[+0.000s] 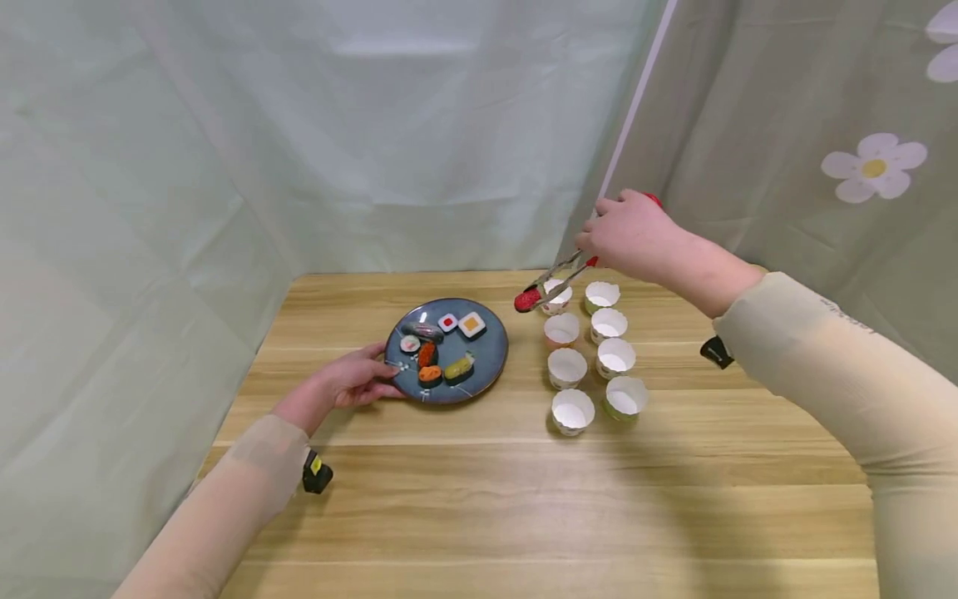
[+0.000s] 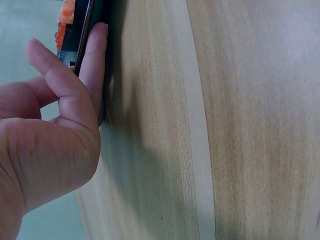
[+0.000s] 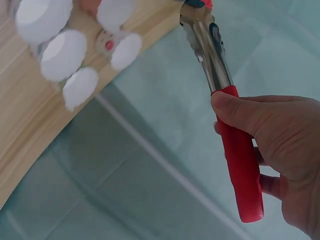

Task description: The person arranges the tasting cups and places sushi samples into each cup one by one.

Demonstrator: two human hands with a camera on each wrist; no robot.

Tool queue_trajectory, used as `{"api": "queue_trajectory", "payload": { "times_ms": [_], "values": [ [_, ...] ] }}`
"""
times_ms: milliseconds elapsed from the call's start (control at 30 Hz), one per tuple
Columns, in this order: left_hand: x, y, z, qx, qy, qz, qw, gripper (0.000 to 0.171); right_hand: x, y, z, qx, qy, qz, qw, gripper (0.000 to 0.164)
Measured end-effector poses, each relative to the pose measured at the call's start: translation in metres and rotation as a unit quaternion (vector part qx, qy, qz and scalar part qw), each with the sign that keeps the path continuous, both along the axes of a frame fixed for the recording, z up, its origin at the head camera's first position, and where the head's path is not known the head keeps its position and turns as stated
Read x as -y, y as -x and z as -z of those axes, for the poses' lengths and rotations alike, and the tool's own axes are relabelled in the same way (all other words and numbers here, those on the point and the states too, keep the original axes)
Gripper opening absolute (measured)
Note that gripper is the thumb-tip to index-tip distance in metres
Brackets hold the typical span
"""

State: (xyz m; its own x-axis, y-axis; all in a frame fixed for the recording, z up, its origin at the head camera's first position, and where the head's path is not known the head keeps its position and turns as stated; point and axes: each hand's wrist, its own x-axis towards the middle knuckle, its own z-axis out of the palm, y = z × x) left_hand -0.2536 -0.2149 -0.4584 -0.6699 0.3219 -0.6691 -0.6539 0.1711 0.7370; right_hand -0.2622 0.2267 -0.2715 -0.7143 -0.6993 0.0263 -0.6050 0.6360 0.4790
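My left hand (image 1: 361, 376) grips the near-left rim of a blue round plate (image 1: 490, 349), thumb over the edge and fingers beneath it. Several toy sushi pieces lie on that plate, among them an orange-topped one (image 1: 430, 374) and a yellow-topped one (image 1: 459, 368). Raised over the far right, my right hand (image 1: 632, 233) holds metal tongs (image 1: 566, 270) by their red handles (image 3: 240, 160). Between the tong tips is a red-topped sushi piece (image 1: 527, 299), in the air between the plate and the paper cups. In the right wrist view, only a sliver of that piece shows at the top edge.
Several white-lined paper cups stand in two columns right of the plate, such as the front-left cup (image 1: 573, 412) and the back-right cup (image 1: 602, 295). They sit on a wooden table (image 1: 464, 499). A pale curtain (image 1: 449, 150) hangs behind the table's back edge.
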Motion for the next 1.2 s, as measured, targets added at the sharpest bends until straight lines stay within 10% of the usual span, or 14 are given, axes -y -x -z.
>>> {"api": "queue_trajectory", "payload": {
  "times_ms": [600, 1200],
  "values": [
    [0.005, -0.003, 0.001, -0.004, -0.004, 0.001, 1.0, 0.079, -0.074, 0.009, -0.008, 0.032, -0.027, 0.114, 0.993, 0.021],
    [0.004, -0.003, -0.001, -0.005, 0.015, -0.002, 0.9999, 0.079, -0.058, 0.026, 0.02, 0.04, -0.108, 0.135, 0.984, 0.012]
  ]
}}
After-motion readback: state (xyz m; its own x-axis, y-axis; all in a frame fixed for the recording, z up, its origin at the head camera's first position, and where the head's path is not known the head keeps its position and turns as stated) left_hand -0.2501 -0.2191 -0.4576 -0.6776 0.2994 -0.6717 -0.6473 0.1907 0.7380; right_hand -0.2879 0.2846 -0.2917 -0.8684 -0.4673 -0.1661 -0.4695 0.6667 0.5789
